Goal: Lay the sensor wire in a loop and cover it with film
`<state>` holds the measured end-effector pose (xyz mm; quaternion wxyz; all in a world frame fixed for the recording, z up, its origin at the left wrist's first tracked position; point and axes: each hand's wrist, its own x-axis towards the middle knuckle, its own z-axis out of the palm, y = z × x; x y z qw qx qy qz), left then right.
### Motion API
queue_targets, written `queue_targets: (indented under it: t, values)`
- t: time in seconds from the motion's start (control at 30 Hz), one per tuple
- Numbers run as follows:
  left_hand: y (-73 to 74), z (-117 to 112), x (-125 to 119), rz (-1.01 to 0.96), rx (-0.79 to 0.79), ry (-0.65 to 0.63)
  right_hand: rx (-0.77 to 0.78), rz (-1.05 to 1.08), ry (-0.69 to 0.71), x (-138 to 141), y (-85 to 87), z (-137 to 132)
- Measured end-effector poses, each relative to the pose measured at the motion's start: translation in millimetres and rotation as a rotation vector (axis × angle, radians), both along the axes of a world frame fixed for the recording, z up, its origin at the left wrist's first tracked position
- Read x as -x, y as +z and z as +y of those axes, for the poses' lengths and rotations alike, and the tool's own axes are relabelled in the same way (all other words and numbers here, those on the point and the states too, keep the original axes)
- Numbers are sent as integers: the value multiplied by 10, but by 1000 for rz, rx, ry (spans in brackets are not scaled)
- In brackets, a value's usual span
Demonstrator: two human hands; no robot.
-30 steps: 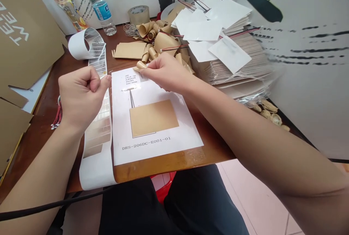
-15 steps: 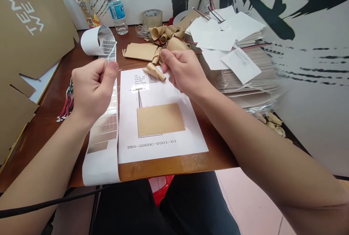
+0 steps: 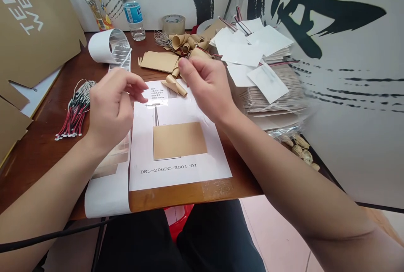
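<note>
The hands (image 3: 112,110) (image 3: 206,84) have loosened above a sheet (image 3: 189,181) reading DRS-206DC-E001-01.

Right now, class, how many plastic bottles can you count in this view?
2: a blue-labelled water bottle and, left of it, a yellow-labelled bottle, both at the far edge of the table.

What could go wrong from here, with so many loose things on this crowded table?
The curled kraft paper strip lies loose on the printed sheet just below the right hand, so it might slip into the curled pieces behind it. The left hand is beside the red-and-black wire bundle and could snag it. The loose white sheets might slide if the right forearm brushes them.
</note>
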<state>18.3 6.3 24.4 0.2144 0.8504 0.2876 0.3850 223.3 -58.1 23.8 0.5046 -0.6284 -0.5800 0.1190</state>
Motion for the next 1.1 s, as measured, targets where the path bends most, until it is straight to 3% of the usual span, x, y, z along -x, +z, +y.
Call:
queue_targets:
  t: [0.13,0.27,0.47,0.6,0.83,1.1]
  values:
    - [74,-31,-29,311,-25,-132,57,-61,141,69,-56,-3]
    - [128,-30,-18,573,124,-224,135,-135,285,106,-118,6]
    - [83,37,47,688,248,-213,341,-250,498,138,-175,-18]
    - [51,20,49,743,337,-271,493,-307,669,233,-157,-94]
    - [-22,36,99,916,468,-297,650,-464,714,408,-140,-215]
    - [-66,119,22,1006,391,-179,637,-532,668,512,-166,-294]
